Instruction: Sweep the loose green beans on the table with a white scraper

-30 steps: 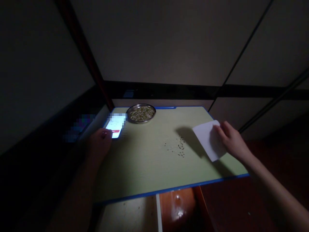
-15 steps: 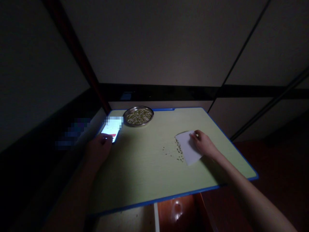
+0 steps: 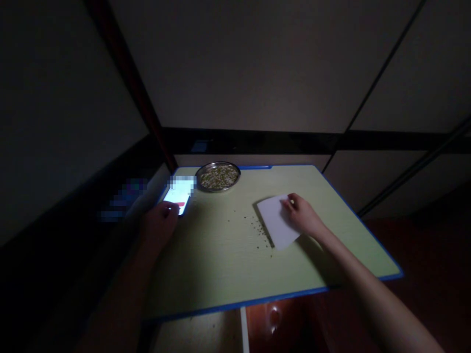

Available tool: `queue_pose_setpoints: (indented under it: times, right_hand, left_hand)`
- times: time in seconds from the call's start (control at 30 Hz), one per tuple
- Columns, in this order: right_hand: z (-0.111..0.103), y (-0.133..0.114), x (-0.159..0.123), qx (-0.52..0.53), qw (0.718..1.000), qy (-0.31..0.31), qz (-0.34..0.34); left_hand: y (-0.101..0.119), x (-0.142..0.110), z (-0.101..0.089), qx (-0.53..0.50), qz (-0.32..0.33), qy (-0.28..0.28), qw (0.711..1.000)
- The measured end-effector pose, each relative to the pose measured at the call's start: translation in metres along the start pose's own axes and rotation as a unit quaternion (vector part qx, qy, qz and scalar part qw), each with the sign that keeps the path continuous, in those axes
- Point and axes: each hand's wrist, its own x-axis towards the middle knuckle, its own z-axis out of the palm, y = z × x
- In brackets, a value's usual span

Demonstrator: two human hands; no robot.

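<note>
My right hand (image 3: 300,213) grips a sheet of white paper (image 3: 277,223) by its upper right part, with fingers closed on it. The paper is tilted, its left edge low by the table. Along that edge lie small dark greenish seeds or bean bits (image 3: 260,230), some scattered further left. My left hand (image 3: 164,218), in shadow, is closed at the lower end of a lit smartphone (image 3: 180,191). Behind the phone and to its right stands a round metal plate (image 3: 218,189) with many green and white pieces spread in it.
Everything rests on a pale green tabletop (image 3: 221,269) with a blue rim. Below its front edge is an open drawer or compartment (image 3: 206,333) beside a reddish-brown surface (image 3: 283,318). Dark panelled walls (image 3: 253,68) rise behind the table.
My right hand has moved the paper leftward over the table, and the seeds by its edge have shifted left and spread. The view has turned slightly left. My left hand stays at the phone.
</note>
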Motion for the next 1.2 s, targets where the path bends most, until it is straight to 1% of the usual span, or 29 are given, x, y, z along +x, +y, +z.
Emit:
queue_pose_setpoints:
  times: [0.07,0.13,0.27,0.33,0.4,0.5,0.6,0.7,0.8,0.9,1.0,1.1,1.2]
  right_hand:
    - [0.007,-0.010,0.001,-0.001,1.000,-0.014,-0.011]
    - [0.008,-0.011,0.005,-0.009,1.000,-0.009,-0.004]
    - [-0.004,0.004,0.012,-0.043,0.998,0.016,0.046]
    - [-0.007,0.010,0.014,-0.046,0.998,0.006,0.053]
    - [-0.006,0.008,0.013,-0.045,0.998,-0.008,0.052]
    - [0.001,-0.005,0.013,-0.051,0.998,-0.021,0.043]
    - [0.006,-0.023,0.010,-0.063,0.997,-0.028,0.022]
    - [0.007,-0.041,0.005,-0.076,0.996,-0.039,-0.014]
    - [0.011,-0.065,0.001,-0.082,0.992,-0.066,-0.064]
    - [0.026,-0.094,0.004,-0.088,0.988,-0.083,-0.098]
    - [0.047,-0.119,0.015,-0.078,0.989,-0.080,-0.097]
    - [0.063,-0.127,0.022,-0.072,0.990,-0.097,-0.075]
    - [0.066,-0.115,0.019,-0.096,0.987,-0.112,-0.058]
  left_hand:
    - [-0.001,-0.001,0.000,0.003,0.007,0.005,1.000]
    - [-0.001,-0.001,-0.001,0.002,0.009,0.001,1.000]
    - [0.000,-0.001,-0.001,-0.005,0.005,-0.006,1.000]
    - [0.001,-0.001,-0.001,0.003,0.006,-0.003,1.000]
    - [0.001,-0.001,-0.001,0.013,0.002,-0.003,1.000]
    - [0.002,-0.001,-0.002,0.015,-0.006,-0.005,1.000]
    - [0.002,-0.002,-0.002,0.011,0.000,-0.007,1.000]
    - [0.002,-0.002,-0.002,0.010,0.005,-0.006,1.000]
    - [0.003,-0.002,-0.003,0.010,0.004,-0.004,1.000]
    - [0.007,-0.003,-0.004,0.000,0.000,-0.002,1.000]
    - [0.011,-0.005,-0.007,-0.012,-0.011,-0.001,1.000]
    - [0.012,-0.007,-0.008,-0.012,-0.013,0.004,1.000]
    - [0.011,-0.007,-0.008,-0.016,0.000,0.010,1.000]
